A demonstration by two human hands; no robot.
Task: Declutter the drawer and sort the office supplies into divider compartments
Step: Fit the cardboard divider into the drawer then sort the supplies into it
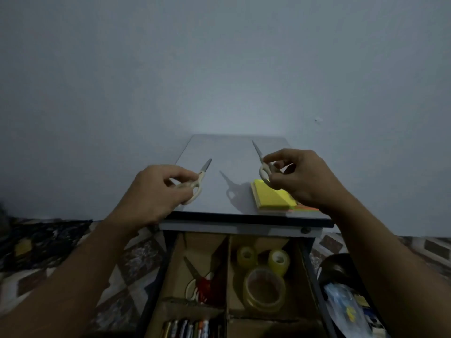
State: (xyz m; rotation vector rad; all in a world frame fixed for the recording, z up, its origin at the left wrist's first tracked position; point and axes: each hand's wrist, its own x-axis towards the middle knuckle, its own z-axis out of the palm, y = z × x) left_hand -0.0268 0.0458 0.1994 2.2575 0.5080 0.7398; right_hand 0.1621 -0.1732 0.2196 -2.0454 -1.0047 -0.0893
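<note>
Holding a pair of pale-handled scissors in each hand, a person reaches out over a small grey table top (219, 154) that stands against a plain wall. The left hand (156, 191) is above the table top's left front corner. Its fingers curl round the handles of the left scissors (196, 182), whose closed blades point away and to the right. The right hand (305, 181) hovers over the table top's right side, thumb and fingertips pinching a handle loop of the right scissors (261, 167), with the blades pointing away and slightly left. Both pairs are lifted clear of the table top. A yellow sticky-note pad (271, 198) lies on the table top's right front area, just beneath the right hand and partly hidden by it.

Below the table top's front edge, an open drawer (308, 264) is split by cardboard dividers (228, 269). The left compartment nearest the table top holds a third pair of scissors (192, 272) beside something red that is too dim to identify. The right compartment nearest the table top holds three clear tape rolls (264, 289), two small and one large. Farther from the table top, on the left, lies a row of pens (188, 329).
</note>
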